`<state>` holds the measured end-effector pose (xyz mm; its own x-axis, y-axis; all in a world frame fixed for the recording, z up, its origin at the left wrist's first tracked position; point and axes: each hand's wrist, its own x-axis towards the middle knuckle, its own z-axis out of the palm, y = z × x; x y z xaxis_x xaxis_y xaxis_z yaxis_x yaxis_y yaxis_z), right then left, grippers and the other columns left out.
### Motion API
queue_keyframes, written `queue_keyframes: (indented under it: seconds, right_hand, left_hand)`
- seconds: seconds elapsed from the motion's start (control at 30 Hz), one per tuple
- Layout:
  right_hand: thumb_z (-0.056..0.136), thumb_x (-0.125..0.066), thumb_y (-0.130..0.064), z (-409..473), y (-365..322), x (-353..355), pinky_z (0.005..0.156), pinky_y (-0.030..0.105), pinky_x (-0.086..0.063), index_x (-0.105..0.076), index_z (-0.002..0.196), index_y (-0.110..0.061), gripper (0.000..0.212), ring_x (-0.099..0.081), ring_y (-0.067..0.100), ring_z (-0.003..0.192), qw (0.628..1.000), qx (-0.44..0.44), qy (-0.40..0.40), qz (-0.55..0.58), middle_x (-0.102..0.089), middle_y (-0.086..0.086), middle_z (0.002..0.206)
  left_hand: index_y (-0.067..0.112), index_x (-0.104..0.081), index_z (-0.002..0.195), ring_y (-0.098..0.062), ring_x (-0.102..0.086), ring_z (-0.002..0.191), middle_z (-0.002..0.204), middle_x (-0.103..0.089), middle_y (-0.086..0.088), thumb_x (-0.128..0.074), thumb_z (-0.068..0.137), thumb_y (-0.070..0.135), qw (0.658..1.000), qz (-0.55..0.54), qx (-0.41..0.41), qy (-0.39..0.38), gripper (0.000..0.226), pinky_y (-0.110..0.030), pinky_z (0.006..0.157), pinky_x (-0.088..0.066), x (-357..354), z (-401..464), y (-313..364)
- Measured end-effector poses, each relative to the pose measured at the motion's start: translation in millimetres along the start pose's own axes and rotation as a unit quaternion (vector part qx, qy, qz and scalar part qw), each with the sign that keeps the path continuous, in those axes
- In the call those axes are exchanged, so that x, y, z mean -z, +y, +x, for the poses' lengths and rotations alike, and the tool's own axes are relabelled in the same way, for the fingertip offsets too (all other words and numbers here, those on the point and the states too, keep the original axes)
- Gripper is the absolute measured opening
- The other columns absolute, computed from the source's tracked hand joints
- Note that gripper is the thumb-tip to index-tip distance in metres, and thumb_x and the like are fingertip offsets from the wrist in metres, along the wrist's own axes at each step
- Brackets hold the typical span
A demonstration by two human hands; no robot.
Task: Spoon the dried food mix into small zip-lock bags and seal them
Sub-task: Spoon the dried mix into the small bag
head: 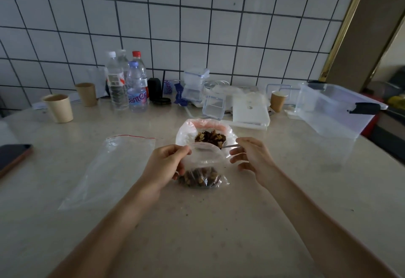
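At mid-surface, just before the big bag of mix: small bag, part filled, mouth pinched by left hand. Right hand loosely curled round what looks like a spoon (handle only, blurred). Keep the mouth wide; tip low inside.

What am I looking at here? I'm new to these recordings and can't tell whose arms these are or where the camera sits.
There is no machine: a person wears one camera on the head, looking down at their own arms. The left hand pinches the rim of a small clear zip-lock bag partly filled with dark dried food mix. The right hand holds a thin spoon handle reaching into a larger open bag of the mix. An empty clear bag lies flat on the beige table.
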<state>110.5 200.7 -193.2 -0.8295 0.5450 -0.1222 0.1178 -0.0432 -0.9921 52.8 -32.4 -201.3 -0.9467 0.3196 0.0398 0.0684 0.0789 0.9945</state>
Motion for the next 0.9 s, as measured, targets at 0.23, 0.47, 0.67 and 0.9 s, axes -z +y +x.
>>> queue_keyframes:
  seconds: [0.23, 0.47, 0.67, 0.9]
  right_hand:
    - [0.108, -0.041, -0.040, -19.2, -12.2, 8.7, 0.039, 0.028, -0.041, -0.054, 0.114, -0.012, 0.032, -0.059, 0.021, 0.044, 0.997, 0.021, 0.067, -0.043, -0.065, 0.005, 0.059]
    - [0.105, -0.047, -0.042, -46.1, -21.7, -9.8, 0.041, 0.024, -0.042, -0.068, 0.103, -0.007, 0.041, -0.065, 0.021, 0.054, 0.973, -0.044, -0.133, -0.181, -0.070, 0.007, 0.074]
    - [0.100, -0.056, -0.026, -43.8, -11.0, -4.1, 0.045, 0.025, -0.046, -0.073, 0.108, -0.007, 0.027, -0.070, 0.022, 0.064, 0.972, -0.127, -0.198, 0.005, -0.073, 0.012, 0.086]
    - [0.098, -0.069, -0.016, -48.7, -7.2, -5.0, 0.047, 0.029, -0.052, -0.073, 0.088, -0.009, 0.012, -0.069, 0.020, 0.065, 0.979, -0.023, -0.201, 0.000, -0.070, 0.009, 0.078]
  left_hand:
    - [0.018, -0.080, 0.089, -0.011, -0.058, 0.050, 0.055, -0.060, -0.002, -0.060, 0.102, 0.044, 1.000, 0.019, 0.001, -0.006, 0.035, -0.022, 0.046, -0.042, 3.0, -4.2, 2.5]
    - [0.010, -0.079, 0.112, -0.012, -0.065, 0.057, 0.082, -0.073, -0.008, -0.038, 0.108, 0.049, 0.981, -0.092, 0.141, -0.092, 0.057, -0.027, 0.053, -0.045, 7.4, -5.2, 11.0]
    - [0.010, -0.078, 0.117, -0.011, -0.070, 0.071, 0.097, -0.075, -0.005, -0.071, 0.088, 0.036, 0.959, -0.162, 0.165, -0.166, 0.040, -0.023, 0.052, -0.051, 14.5, -7.9, 12.4]
    - [0.018, -0.080, 0.092, -0.010, -0.071, 0.065, 0.077, -0.078, -0.001, -0.086, 0.080, 0.034, 1.000, 0.010, -0.010, -0.024, 0.020, -0.023, 0.057, -0.055, 14.4, -10.2, 7.4]
